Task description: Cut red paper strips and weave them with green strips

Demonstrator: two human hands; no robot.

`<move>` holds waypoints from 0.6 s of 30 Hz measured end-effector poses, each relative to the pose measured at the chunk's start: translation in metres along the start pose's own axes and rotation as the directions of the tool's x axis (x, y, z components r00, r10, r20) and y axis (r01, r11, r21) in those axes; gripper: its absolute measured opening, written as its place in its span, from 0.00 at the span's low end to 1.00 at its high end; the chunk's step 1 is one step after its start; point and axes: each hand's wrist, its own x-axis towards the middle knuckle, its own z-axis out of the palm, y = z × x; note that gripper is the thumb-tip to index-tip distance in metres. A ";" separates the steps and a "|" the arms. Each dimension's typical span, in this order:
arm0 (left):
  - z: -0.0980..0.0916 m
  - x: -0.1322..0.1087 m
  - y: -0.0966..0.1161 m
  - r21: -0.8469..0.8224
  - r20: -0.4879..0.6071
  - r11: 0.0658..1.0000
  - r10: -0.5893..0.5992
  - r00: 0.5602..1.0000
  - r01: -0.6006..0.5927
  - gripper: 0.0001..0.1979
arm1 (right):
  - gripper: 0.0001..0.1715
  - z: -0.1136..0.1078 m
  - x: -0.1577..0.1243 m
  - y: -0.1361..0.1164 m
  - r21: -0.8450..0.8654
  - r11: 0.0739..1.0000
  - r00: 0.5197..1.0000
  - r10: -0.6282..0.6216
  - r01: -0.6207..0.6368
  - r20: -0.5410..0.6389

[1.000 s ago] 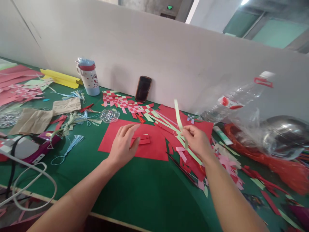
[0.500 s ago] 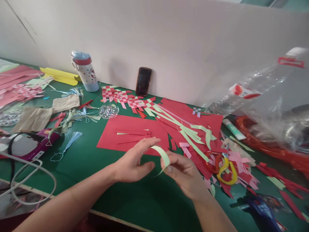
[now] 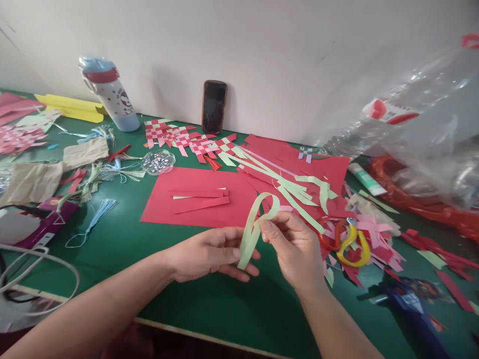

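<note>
A pale green paper strip (image 3: 247,239) is bent into a loop above the table. My right hand (image 3: 295,244) pinches it between thumb and fingers, near where the loop's ends cross. My left hand (image 3: 213,254) is open, its fingers stretched out behind the strip's hanging end and its thumb beside the strip's edge. Just beyond my hands lies a red paper sheet (image 3: 157,204) with several narrow red strips (image 3: 205,203) on it. More pale green strips (image 3: 280,179) lie loosely over red paper to the right.
Scissors (image 3: 354,249) with red and yellow handles lie among pink scraps at right, near a blue tool (image 3: 411,309). Woven checkered pieces (image 3: 179,139), a bead dish (image 3: 159,162), a phone (image 3: 214,107) and a bottle (image 3: 116,97) stand or lie toward the wall. Cables (image 3: 41,254) are left.
The green strip has gone from a single arc to a crossed loop. My left hand has turned and dropped, with its fingers now behind the strip. The view has shifted slightly.
</note>
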 end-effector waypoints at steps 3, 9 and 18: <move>0.000 0.002 0.001 0.003 -0.031 1.000 -0.010 0.999 0.010 0.16 | 0.14 0.002 -0.001 -0.001 -0.026 1.000 1.000 -0.006 0.006 0.000; 0.001 0.003 0.002 0.053 -0.046 0.997 -0.052 0.998 0.055 0.16 | 0.12 0.007 -0.001 -0.004 -0.101 0.995 0.998 -0.022 0.016 -0.056; 0.003 0.006 0.001 0.131 -0.229 0.986 -0.068 0.971 0.100 0.18 | 0.12 0.009 -0.003 -0.004 -0.114 0.993 0.999 -0.038 0.037 -0.007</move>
